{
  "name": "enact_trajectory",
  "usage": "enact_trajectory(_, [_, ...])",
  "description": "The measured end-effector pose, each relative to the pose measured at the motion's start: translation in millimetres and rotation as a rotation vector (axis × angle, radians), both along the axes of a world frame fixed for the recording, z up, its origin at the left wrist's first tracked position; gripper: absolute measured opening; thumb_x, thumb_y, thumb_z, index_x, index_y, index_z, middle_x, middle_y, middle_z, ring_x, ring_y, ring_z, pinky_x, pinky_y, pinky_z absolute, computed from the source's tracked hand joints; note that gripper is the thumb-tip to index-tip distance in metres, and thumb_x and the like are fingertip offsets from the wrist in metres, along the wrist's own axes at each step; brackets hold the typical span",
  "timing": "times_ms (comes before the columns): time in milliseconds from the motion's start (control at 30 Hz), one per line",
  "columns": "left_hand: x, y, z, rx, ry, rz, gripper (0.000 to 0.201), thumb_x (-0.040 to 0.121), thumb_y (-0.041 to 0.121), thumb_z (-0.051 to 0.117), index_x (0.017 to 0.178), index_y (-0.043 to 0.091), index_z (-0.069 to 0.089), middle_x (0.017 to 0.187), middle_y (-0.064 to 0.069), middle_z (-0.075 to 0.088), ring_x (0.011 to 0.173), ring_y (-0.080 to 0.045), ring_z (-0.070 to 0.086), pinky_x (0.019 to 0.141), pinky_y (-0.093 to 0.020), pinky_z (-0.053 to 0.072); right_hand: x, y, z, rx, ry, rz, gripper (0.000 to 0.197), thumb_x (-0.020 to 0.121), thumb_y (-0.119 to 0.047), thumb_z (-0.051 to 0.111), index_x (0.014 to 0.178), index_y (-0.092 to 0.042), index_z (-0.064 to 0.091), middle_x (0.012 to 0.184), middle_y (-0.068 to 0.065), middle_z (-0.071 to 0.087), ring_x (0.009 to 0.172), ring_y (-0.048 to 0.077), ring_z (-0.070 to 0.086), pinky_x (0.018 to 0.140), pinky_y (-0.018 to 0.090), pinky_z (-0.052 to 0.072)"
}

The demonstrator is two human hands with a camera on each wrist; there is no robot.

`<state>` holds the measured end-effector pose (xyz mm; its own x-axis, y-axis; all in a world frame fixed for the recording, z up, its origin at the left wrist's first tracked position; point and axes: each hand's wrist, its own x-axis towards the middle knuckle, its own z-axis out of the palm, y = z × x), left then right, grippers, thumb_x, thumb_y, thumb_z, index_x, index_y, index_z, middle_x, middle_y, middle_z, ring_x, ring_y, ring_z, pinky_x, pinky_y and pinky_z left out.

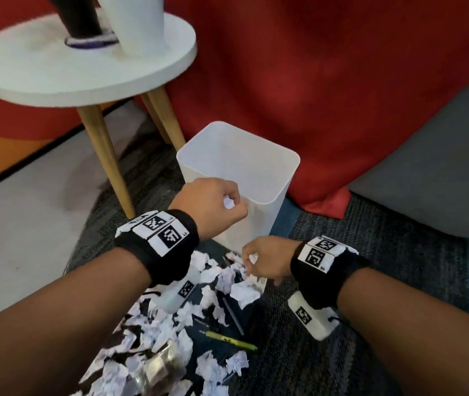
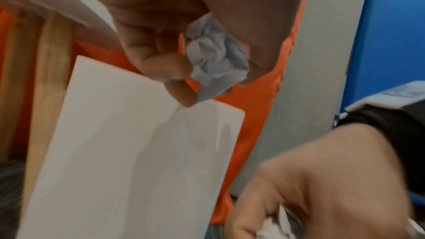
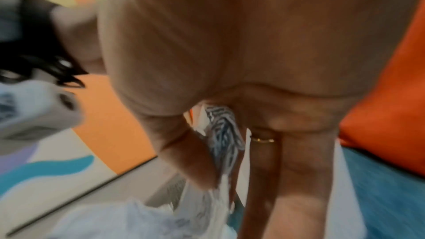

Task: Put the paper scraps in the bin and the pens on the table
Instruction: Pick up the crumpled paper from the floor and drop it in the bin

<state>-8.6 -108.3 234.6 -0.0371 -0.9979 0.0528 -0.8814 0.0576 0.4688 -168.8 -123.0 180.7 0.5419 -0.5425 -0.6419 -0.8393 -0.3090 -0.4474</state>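
Observation:
My left hand (image 1: pixel 229 200) grips a crumpled paper scrap (image 2: pixel 215 59) and hovers at the near rim of the white bin (image 1: pixel 270 164). Lower down, my right hand (image 1: pixel 251 260) pinches a printed paper scrap (image 3: pixel 224 134) at the top of the pile of crumpled scraps (image 1: pixel 170 324) on the carpet. A yellow-green pen (image 1: pixel 230 340) lies in the pile, and a thin dark pen (image 1: pixel 233 311) lies just above it. The round white table (image 1: pixel 41 70) stands at the upper left.
On the table stand a white cup (image 1: pixel 136 21) and a dark object (image 1: pixel 80 18). The table's wooden legs (image 1: pixel 107 158) stand left of the bin. A red beanbag (image 1: pixel 341 81) and a grey seat (image 1: pixel 441 167) lie behind and to the right.

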Motion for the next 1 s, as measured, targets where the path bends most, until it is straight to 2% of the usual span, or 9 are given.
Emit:
enact_trajectory(100, [4,-22,21,-0.106,0.062,0.028,0.014,0.081,0.039,0.062,0.075,0.026,0.060,0.085,0.007,0.058,0.083,-0.013,0.051,0.073,-0.027,0.035,5,-8,36,-0.050,-0.081,-0.024,0.017,0.090,-0.014,0.049,0.079,-0.024,0.055,0.074,-0.001,0.058,0.049,0.021,0.065,0.051,0.031,0.054])
enact_trajectory(200, [10,-46,23,-0.124,0.053,0.078,0.011,0.078,0.035,0.064,0.079,0.025,0.060,0.090,0.006,0.049,0.083,-0.015,0.049,0.077,-0.030,0.040,6,-18,70,-0.157,-0.170,-0.057,0.016,0.087,-0.006,0.047,0.080,-0.019,0.055,0.065,0.000,0.058,0.036,0.009,0.055,0.044,0.023,0.046])
enact_trajectory(267, [15,-59,21,-0.096,0.038,0.080,0.012,0.076,0.031,0.066,0.082,0.026,0.057,0.096,0.006,0.045,0.086,-0.017,0.051,0.082,-0.033,0.045,4,-27,87,-0.235,-0.243,-0.133,0.017,0.087,-0.006,0.045,0.082,-0.017,0.056,0.071,0.002,0.062,0.035,0.005,0.056,0.041,0.021,0.044])
enact_trajectory(367, [18,-70,15,-0.039,0.001,0.062,0.015,0.077,0.027,0.067,0.083,0.026,0.053,0.100,0.003,0.053,0.093,-0.020,0.055,0.084,-0.036,0.048,0,-43,99,-0.414,-0.372,-0.317,0.020,0.085,-0.009,0.044,0.076,-0.021,0.058,0.083,0.005,0.069,0.055,0.017,0.070,0.041,0.021,0.046])
enact_trajectory(433, [18,-75,11,-0.007,-0.037,0.066,0.014,0.079,0.025,0.065,0.085,0.024,0.052,0.095,0.001,0.058,0.091,-0.022,0.057,0.077,-0.033,0.047,-2,-57,98,-0.545,-0.411,-0.439,0.016,0.082,-0.016,0.047,0.072,-0.026,0.055,0.085,0.007,0.069,0.074,0.029,0.070,0.059,0.028,0.054])
enact_trajectory(500, [17,-80,6,-0.001,-0.069,0.078,0.013,0.082,0.023,0.062,0.091,0.022,0.054,0.091,0.003,0.056,0.086,-0.021,0.055,0.070,-0.028,0.039,-1,-68,95,-0.659,-0.365,-0.511,0.008,0.080,-0.022,0.049,0.077,-0.028,0.052,0.088,0.006,0.066,0.083,0.033,0.062,0.076,0.036,0.053])
enact_trajectory(633, [14,-86,-1,0.031,-0.126,0.050,0.015,0.084,0.019,0.058,0.099,0.018,0.054,0.096,-0.001,0.056,0.089,-0.022,0.052,0.072,-0.031,0.041,6,-77,86,-0.754,-0.190,-0.490,0.012,0.086,-0.021,0.052,0.098,-0.022,0.050,0.089,0.003,0.056,0.082,0.031,0.052,0.073,0.035,0.044])
enact_trajectory(800, [16,-88,-9,0.063,-0.159,0.036,0.014,0.086,0.017,0.057,0.099,0.017,0.054,0.104,-0.006,0.057,0.095,-0.026,0.054,0.081,-0.035,0.047,15,-78,53,-0.832,0.100,-0.216,0.021,0.091,-0.022,0.046,0.111,-0.020,0.048,0.110,0.005,0.065,0.108,0.031,0.054,0.088,0.042,0.035])
enact_trajectory(1000, [17,-87,-5,0.023,-0.130,0.024,0.025,0.083,0.021,0.061,0.107,0.021,0.055,0.109,-0.003,0.051,0.097,-0.023,0.053,0.078,-0.031,0.043,16,-74,39,-0.789,0.121,-0.201,0.039,0.087,-0.039,0.054,0.124,-0.032,0.042,0.110,-0.004,0.065,0.113,0.023,0.051,0.091,0.045,0.027])
